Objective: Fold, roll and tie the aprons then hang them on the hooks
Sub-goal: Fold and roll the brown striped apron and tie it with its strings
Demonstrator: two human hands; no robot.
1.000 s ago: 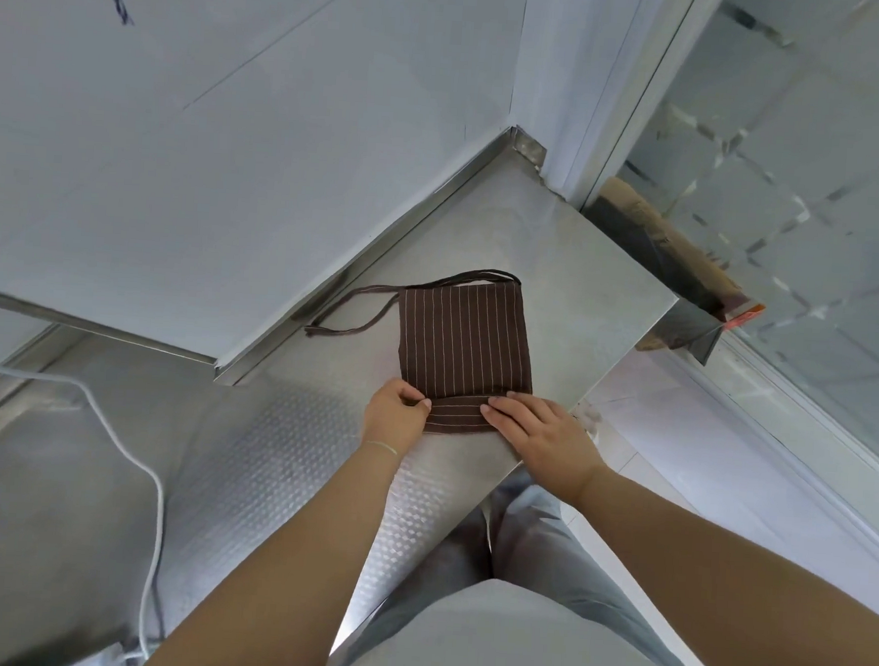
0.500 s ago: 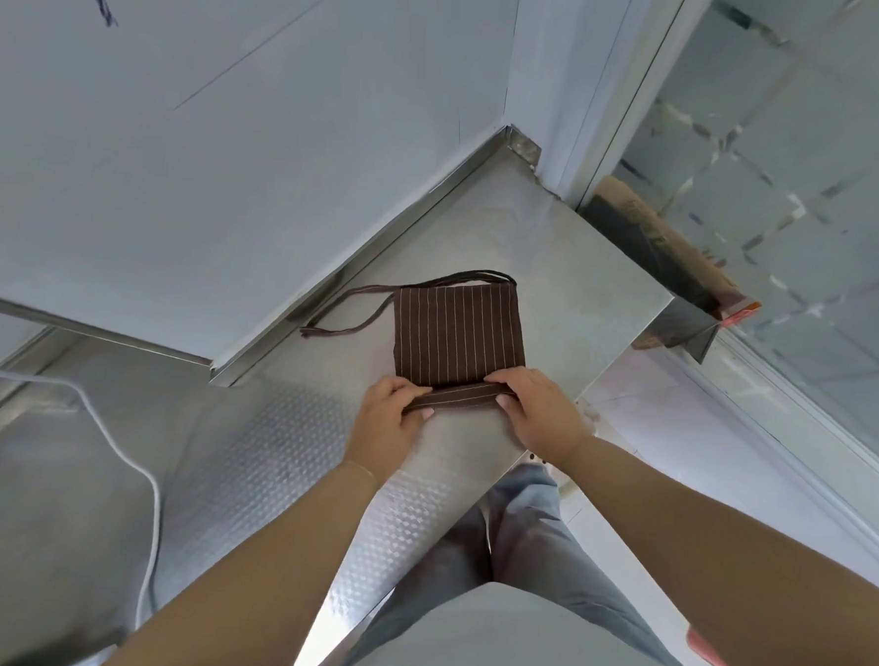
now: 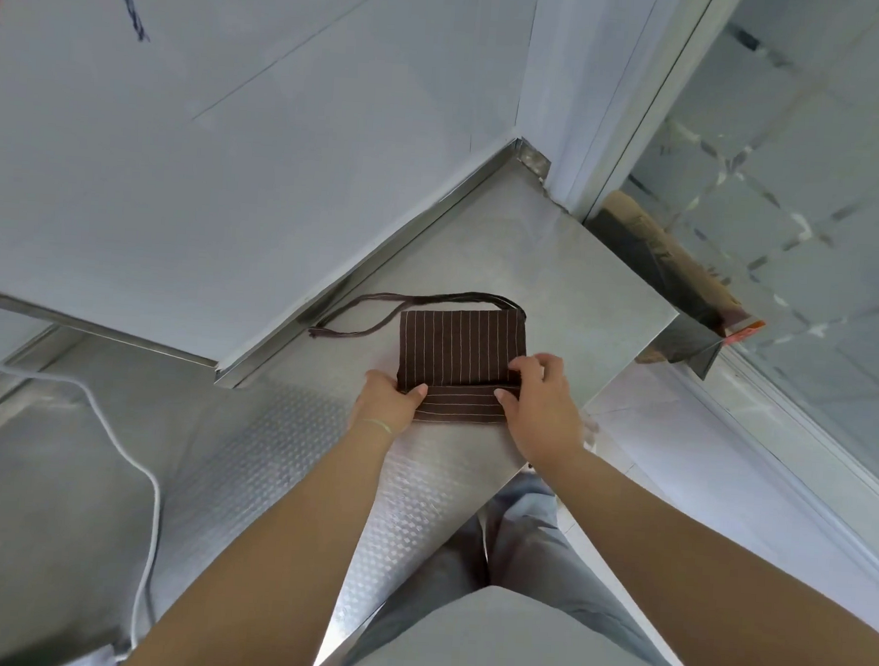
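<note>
One brown striped apron (image 3: 459, 349) lies folded on one steel counter (image 3: 560, 268); two ties (image 3: 377, 311) run from its far edge toward the wall; two hands are on it, one left hand (image 3: 389, 404) and one right hand (image 3: 543, 406), each at one end of the rolled near edge; one white cable (image 3: 126, 457) crosses the counter at the left; one brown cardboard piece (image 3: 658, 253) leans behind the counter at the right.

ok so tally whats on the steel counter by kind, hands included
brown striped apron: 1
apron strap bundle: 1, trailing toward the wall
hands on the apron: 2, left hand and right hand
white cable: 1, on the counter's left part
total: 5
</note>
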